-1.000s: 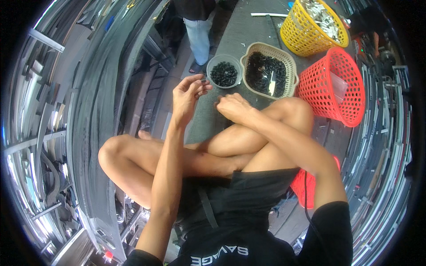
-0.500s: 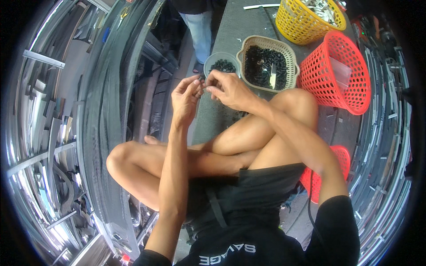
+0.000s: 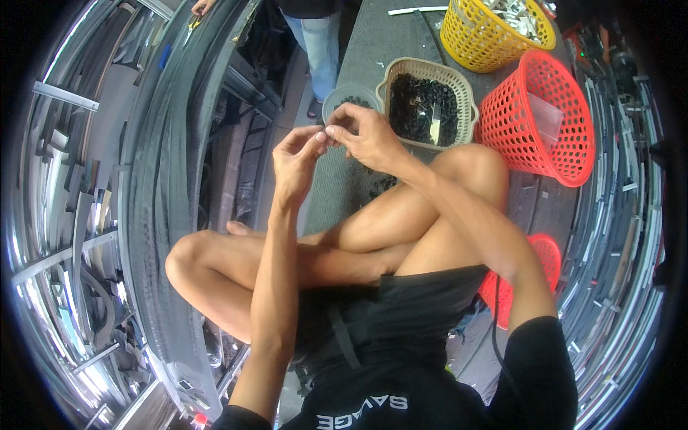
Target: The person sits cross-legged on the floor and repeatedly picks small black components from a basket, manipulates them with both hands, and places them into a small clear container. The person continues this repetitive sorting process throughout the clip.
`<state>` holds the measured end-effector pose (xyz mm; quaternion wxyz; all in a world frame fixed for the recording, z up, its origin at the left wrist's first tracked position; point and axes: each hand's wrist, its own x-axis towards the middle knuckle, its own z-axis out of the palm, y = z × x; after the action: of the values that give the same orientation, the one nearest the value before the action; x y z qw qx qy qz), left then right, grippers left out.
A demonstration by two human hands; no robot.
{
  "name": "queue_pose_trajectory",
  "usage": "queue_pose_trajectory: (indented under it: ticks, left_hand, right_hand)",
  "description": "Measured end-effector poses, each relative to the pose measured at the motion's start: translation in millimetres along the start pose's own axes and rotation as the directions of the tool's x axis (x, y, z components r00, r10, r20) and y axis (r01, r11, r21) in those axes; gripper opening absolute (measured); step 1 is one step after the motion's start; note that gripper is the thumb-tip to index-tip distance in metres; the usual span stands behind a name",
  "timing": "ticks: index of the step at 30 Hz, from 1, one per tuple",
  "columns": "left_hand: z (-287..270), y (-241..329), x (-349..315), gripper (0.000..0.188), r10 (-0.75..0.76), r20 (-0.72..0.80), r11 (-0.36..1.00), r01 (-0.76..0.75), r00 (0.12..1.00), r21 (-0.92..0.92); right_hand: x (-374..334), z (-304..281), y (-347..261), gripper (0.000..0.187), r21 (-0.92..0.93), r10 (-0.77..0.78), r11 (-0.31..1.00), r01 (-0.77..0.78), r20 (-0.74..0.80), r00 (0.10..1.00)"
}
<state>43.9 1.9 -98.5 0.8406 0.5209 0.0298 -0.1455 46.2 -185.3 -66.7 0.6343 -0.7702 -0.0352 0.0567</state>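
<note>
Left hand (image 3: 295, 161) and right hand (image 3: 364, 137) pinch a tiny part (image 3: 324, 134) between fingertips

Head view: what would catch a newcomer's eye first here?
The left hand and right hand meet fingertip to fingertip above the crossed knees, pinching something too small to make out. Behind them sit a beige basket of small black parts, a red basket to its right and a yellow basket farther back.
</note>
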Motion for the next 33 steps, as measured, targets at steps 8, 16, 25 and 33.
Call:
queue_pose_trajectory:
  ticks: [8,16,25,33]
  left_hand:
    - [6,5,-5,0.019,0.106,0.01,0.978,-0.106,0.994,0.178]
    - [11,11,-7,0.014,0.15,-0.048,0.923,-0.122,0.988,0.365]
    - [20,7,-9,0.023,0.153,-0.086,0.929,-0.113,0.985,0.352]
    - [13,0,-6,0.025,0.091,-0.058,0.947,-0.068,0.994,0.314]
  right_hand:
    - [1,-6,1,0.018,-0.066,-0.036,0.997,0.044,0.111,0.993]
    - [3,-10,-4,0.013,-0.094,-0.185,0.976,0.195,0.109,0.977]
    - [-2,-6,-3,0.01,-0.292,-0.336,0.897,0.332,0.036,0.941]
    - [-2,0,-6,0.012,-0.231,-0.239,0.941,0.247,0.059,0.969]
